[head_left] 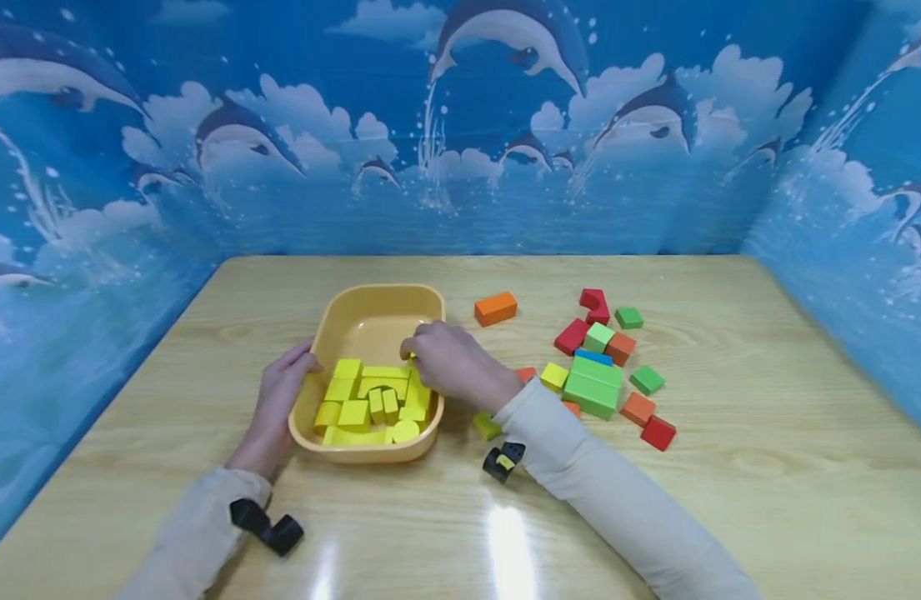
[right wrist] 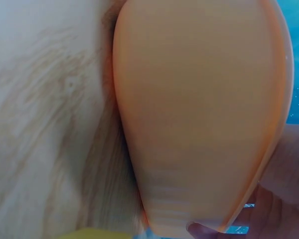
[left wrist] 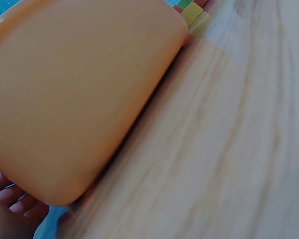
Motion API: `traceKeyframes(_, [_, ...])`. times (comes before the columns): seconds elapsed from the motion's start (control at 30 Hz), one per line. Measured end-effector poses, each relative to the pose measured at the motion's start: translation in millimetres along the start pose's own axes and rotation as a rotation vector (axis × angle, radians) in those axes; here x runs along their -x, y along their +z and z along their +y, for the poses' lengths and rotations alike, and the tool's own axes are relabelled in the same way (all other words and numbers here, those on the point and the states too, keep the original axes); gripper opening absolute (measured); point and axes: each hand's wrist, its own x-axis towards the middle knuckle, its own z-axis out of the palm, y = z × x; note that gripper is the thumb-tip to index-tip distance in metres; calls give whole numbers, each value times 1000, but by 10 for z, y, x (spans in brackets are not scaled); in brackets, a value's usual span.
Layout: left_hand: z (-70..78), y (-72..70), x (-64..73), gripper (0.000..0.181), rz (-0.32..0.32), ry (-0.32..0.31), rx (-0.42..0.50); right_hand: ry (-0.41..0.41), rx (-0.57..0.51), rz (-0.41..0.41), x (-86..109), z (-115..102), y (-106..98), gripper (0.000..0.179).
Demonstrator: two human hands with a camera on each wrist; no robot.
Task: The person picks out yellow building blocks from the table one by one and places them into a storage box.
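A cream-yellow plastic bin (head_left: 402,454) stands on the table with several yellow blocks (head_left: 355,415) packed into its near half. My left hand (head_left: 283,392) grips the bin's left side, thumb at the rim; in the left wrist view, fingers (left wrist: 25,206) lie against the outer wall. Reaching over the right rim, my right hand (head_left: 452,358) has curled fingers, and its fingertips pinch a yellow block (head_left: 412,360) at the upper edge of the packed group. The hand itself covers much of that block. In the right wrist view, the bin's outer wall (right wrist: 199,114) fills the middle.
Right of the bin lie loose blocks: an orange block (head_left: 495,309), a red arch (head_left: 595,306), large green blocks (head_left: 593,387), a yellow block (head_left: 554,377) and a red block (head_left: 658,433). My right sleeve (head_left: 580,462) hides some. Dolphin-print cloth (head_left: 460,208) borders the table.
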Motion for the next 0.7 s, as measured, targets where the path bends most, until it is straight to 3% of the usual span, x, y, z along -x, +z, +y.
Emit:
traceKeyframes(0.1, [13, -51, 12, 65, 2, -10, -3, 0, 13, -20, -33, -36, -9, 29])
traceKeyframes(0.3, [13, -34, -4, 65, 0, 4, -15, 16, 17, -21, -13, -40, -35, 29])
traceKeyframes(0.5, [-15, -39, 33, 66, -5, -24, -34, 16, 9, -37, 23, -55, 16, 29])
traceKeyframes(0.7, [-6, -36, 31, 66, -8, 2, -39, 50, 42, -90, 8, -56, 9, 34])
